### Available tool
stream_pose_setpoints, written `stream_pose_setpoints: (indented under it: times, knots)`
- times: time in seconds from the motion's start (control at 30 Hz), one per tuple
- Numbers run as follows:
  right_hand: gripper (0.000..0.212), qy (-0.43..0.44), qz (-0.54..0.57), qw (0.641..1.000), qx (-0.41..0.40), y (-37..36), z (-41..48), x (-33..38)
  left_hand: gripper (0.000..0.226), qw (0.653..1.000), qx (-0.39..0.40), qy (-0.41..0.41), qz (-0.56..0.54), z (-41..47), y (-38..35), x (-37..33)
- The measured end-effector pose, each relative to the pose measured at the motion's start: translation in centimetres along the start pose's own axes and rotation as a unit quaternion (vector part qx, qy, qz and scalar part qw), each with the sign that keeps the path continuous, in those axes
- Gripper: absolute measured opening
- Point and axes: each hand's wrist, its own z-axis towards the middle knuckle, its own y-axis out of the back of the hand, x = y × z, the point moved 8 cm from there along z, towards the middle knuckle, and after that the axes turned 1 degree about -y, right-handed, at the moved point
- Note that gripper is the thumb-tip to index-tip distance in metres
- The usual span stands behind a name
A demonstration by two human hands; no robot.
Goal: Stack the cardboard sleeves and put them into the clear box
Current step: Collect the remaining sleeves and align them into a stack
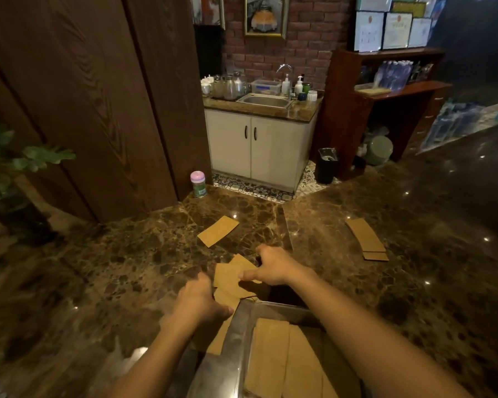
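Cardboard sleeves (227,275) fanned, long axes diagonal, right hand (270,268) gripping them, left hand (199,300) blurred, grip unclear

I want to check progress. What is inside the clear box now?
Flat cardboard sleeves lie inside the clear box. The right arm covers its right side, so a count is impossible.

Flat cardboard sleeves (227,275) beside clear box (240,326)
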Motion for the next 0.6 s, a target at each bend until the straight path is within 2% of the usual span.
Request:
stream_pose_setpoints:
  times: [0.13,0.23,0.37,0.43,0.5,0.6]
  knots:
    - [0.105,-0.058,-0.018,0.998,0.02,-1.9,1.8,0.4,0.084,1.0,0.014,-0.011,-0.012,0.0,-0.3,-0.5]
    - [0.079,-0.071,0.014,0.996,0.054,-2.7,2.7,0.8,0.065,0.999,0.027,-0.025,-0.017,0.0,-0.5,-0.7]
    - [0.046,-0.074,0.129,0.987,0.057,-2.6,2.7,0.1,0.048,0.999,0.023,-0.034,-0.034,0.2,0.2,-0.8]
    - [0.03,-0.076,0.207,0.974,0.049,-2.1,2.4,-0.9,0.036,0.994,0.021,-0.034,-0.101,0.3,0.6,-0.5]
    - [0.021,-0.083,0.272,0.958,0.035,-1.2,1.8,-2.1,0.023,0.975,0.014,-0.03,-0.218,0.6,0.9,-0.1]
    - [0.017,-0.088,0.354,0.931,-0.001,0.9,0.7,-3.8,0.021,0.913,0.011,-0.018,-0.408,0.8,1.4,-0.4]
